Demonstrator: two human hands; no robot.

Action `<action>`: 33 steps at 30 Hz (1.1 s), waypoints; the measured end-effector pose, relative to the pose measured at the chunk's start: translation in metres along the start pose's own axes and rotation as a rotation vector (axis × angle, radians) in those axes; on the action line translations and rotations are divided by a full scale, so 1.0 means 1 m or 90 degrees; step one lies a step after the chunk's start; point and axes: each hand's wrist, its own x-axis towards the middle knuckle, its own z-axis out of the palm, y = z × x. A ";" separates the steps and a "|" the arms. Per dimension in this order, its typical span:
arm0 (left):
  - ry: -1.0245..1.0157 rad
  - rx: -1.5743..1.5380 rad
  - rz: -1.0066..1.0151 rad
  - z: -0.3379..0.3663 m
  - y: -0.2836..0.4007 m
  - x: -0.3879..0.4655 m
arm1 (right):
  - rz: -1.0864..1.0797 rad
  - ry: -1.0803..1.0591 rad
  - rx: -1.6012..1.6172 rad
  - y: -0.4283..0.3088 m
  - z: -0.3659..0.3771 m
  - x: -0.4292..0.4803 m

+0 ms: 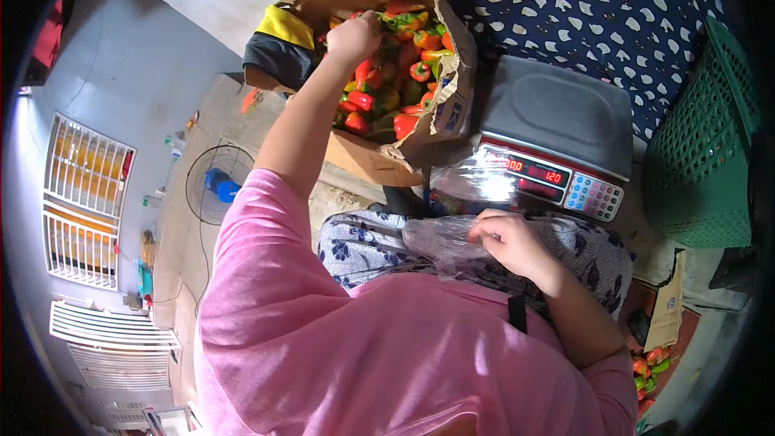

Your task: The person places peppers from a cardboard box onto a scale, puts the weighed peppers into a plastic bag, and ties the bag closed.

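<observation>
My left hand (pixel 354 38) reaches into a brown cardboard box (pixel 369 163) with a ragged rim. Red, orange and green peppers (pixel 418 71) fill the box, and my fingertips are down among them. The fingers are partly hidden, so whether they grip a pepper cannot be told. Over my lap, my right hand (pixel 511 242) holds a thin clear plastic bag (pixel 433 239) between thumb and fingers. More shiny clear plastic (pixel 475 178) lies in front of the lit display of a digital scale (pixel 557 109), whose grey pan bears nothing.
A yellow and dark cloth (pixel 284 30) hangs over the box's left rim. At right stands a green plastic basket (pixel 702 133). More peppers (pixel 651 369) lie low at right by a cardboard piece (pixel 666 309). A fan (pixel 221 184) is at left; patterned cloth (pixel 563 6) hangs behind the scale.
</observation>
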 end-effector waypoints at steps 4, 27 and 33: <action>-0.015 0.011 0.056 0.011 0.025 0.010 | -0.004 -0.003 -0.007 0.006 0.002 0.000; -0.038 -1.252 -0.232 -0.024 0.027 -0.080 | 0.056 0.001 -0.062 0.020 -0.005 0.002; -0.126 -1.243 0.030 -0.069 0.104 -0.139 | 0.047 -0.013 -0.085 0.016 0.009 -0.007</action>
